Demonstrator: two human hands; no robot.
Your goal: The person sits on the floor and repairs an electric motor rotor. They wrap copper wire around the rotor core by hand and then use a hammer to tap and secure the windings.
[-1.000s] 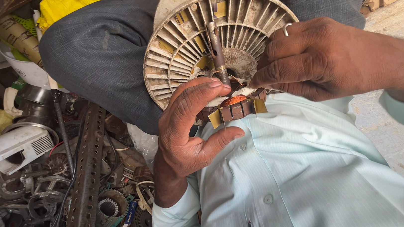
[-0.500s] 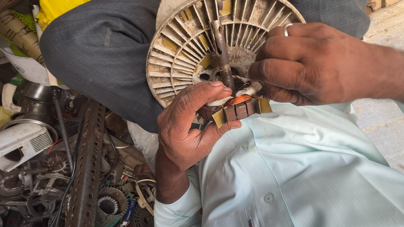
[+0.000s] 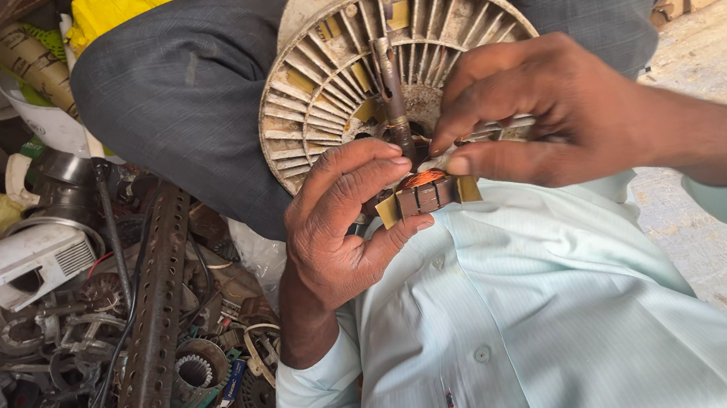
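Stator: pale, slotted, propped on the lap, shaft upright.
Left hand: grip pinching the copper-wound coil piece below the shaft.
Right hand: fingertips closed on the coil's top, possibly a wire.
Progress: coil unseated; slots mostly bare.

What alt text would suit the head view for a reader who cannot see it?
Both hands, left hand and right hand, pinch a small copper-wound stator before a slotted round motor core resting on a lap. Scrap metal parts lie left.

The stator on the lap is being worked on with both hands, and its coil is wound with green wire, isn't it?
Not quite: the head view shows the coil is copper-orange, not green. Both the left hand and right hand do work at the stator on the lap.
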